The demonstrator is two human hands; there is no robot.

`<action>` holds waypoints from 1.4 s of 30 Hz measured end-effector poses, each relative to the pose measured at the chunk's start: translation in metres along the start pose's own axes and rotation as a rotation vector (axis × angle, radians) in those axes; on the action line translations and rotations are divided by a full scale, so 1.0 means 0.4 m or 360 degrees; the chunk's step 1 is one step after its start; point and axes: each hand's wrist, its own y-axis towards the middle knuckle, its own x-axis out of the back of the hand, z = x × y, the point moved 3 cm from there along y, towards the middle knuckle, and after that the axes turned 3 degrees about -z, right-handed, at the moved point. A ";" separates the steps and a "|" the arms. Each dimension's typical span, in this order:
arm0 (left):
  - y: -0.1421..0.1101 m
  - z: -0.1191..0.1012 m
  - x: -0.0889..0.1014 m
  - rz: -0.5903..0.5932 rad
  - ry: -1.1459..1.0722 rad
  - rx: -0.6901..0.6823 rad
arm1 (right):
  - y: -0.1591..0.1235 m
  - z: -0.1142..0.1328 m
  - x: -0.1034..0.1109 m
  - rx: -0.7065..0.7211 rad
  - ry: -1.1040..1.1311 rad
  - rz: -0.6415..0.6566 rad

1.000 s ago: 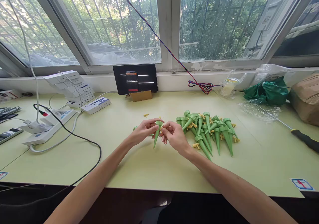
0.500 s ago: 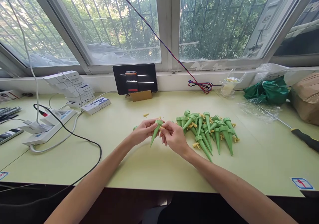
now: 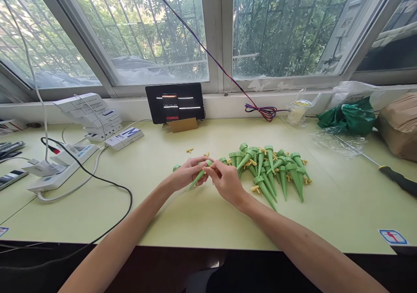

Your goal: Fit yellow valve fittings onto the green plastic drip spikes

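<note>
My left hand is closed on a green plant watering spike, its point slanting down to the left. At the spike's capped end, the fingertips of my right hand pinch a small yellow valve, mostly covered by the fingers. Just right of my hands lies a heap of similar green spikes, many with yellow valves on them. Another green cap peeks out behind my left hand. Loose yellow valves rest on the table beyond my hands.
A dark tablet leans at the back of the table. White boxes and a power strip with cables are on the left. To the right are a green bag, a screwdriver and a brown package.
The spike in my left hand has tilted from nearly upright to a slant, its tip swinging left. My right fingers have moved slightly left, onto its capped end.
</note>
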 end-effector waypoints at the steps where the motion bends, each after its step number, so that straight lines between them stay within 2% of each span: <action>1: -0.001 0.001 -0.004 0.0039 0.0004 0.0015 | 0.000 0.000 0.000 0.0010 -0.0021 0.0003; 6: 0.001 0.002 -0.009 0.0127 0.0012 0.0028 | -0.002 0.001 -0.004 0.0067 -0.0163 0.0031; 19: 0.004 0.009 0.003 0.0056 -0.0047 0.0018 | -0.006 0.005 -0.006 0.0078 -0.0175 0.0067; 25: 0.007 0.005 0.027 -0.0136 -0.0062 -0.0049 | -0.004 -0.003 -0.006 0.0074 -0.0221 0.0037; 29: 0.003 -0.004 0.046 -0.0331 0.0166 -0.0053 | -0.008 0.006 -0.007 0.0180 -0.0254 -0.0013; 32: -0.001 -0.013 0.041 -0.0363 0.0437 -0.0041 | -0.022 0.030 -0.016 0.0383 -0.0250 0.0015; 35: -0.002 -0.013 0.028 -0.0268 0.0665 -0.0007 | -0.037 0.053 -0.029 0.0590 -0.0264 0.0043; 37: 0.000 -0.007 0.025 -0.0181 0.0796 -0.0008 | -0.040 0.058 -0.034 0.0652 -0.0292 0.0049; 39: 0.003 0.000 0.027 -0.0115 0.0911 -0.0033 | -0.035 0.053 -0.032 0.0635 -0.0336 0.0053; 42: 0.008 0.005 0.032 -0.0049 0.1068 -0.0117 | -0.017 0.032 -0.015 0.0461 -0.0428 0.0039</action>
